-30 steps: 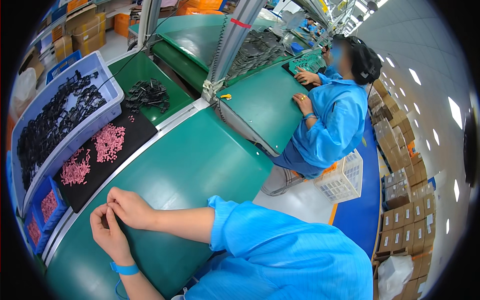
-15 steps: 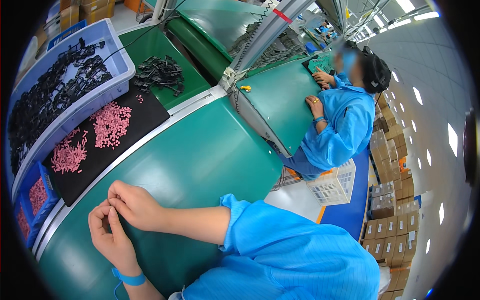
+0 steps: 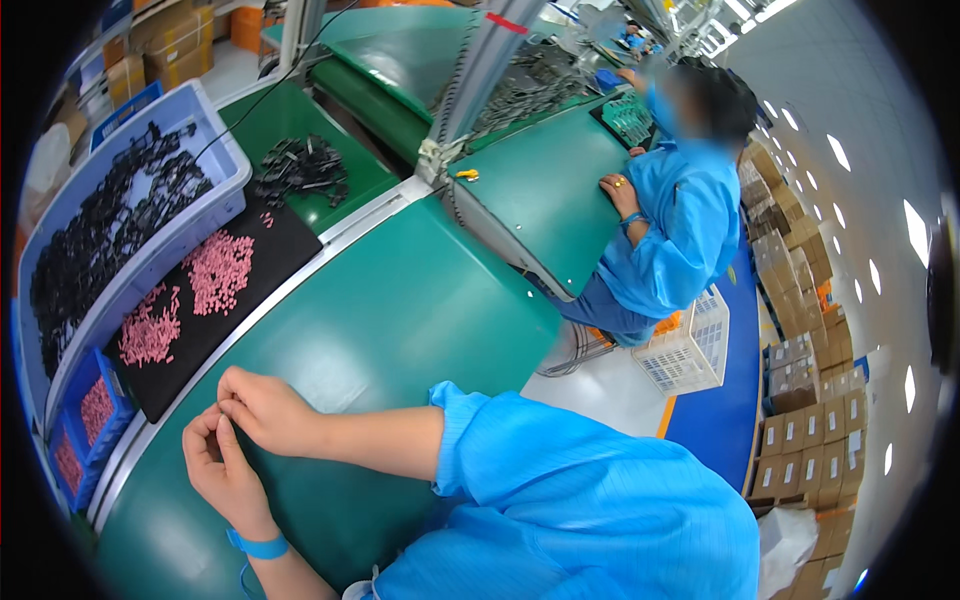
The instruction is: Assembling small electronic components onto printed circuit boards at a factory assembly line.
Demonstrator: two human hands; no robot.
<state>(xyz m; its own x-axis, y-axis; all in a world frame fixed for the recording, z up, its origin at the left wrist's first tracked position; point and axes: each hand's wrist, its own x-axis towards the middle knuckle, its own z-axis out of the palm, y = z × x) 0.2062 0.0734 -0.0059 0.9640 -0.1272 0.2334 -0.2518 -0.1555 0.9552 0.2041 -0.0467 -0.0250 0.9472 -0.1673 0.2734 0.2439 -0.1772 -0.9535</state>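
Note:
Over the green work surface (image 3: 390, 300), my left hand (image 3: 228, 478) and my right hand (image 3: 268, 412) meet at their fingertips. Thumb and fingers of each are pinched together, and whatever lies between them is too small or too hidden to make out. A blue wrist strap (image 3: 258, 544) circles my left wrist. Just beyond my hands is a black mat (image 3: 280, 243) bearing two piles of small pink pieces, one of short bits (image 3: 220, 272) and one of longer sticks (image 3: 150, 333).
A pale blue bin (image 3: 235, 170) of black plastic parts stands at the left, with small blue boxes (image 3: 122, 408) of pink pieces nearer. More black parts (image 3: 300, 168) lie on the green belt. Across sits a co-worker (image 3: 670, 220) in blue, beside a white crate (image 3: 690, 345).
My view has shifted slightly, so the surroundings sit differently. My hands keep the same pinched pose. The co-worker's head and one arm have moved toward the far green tray.

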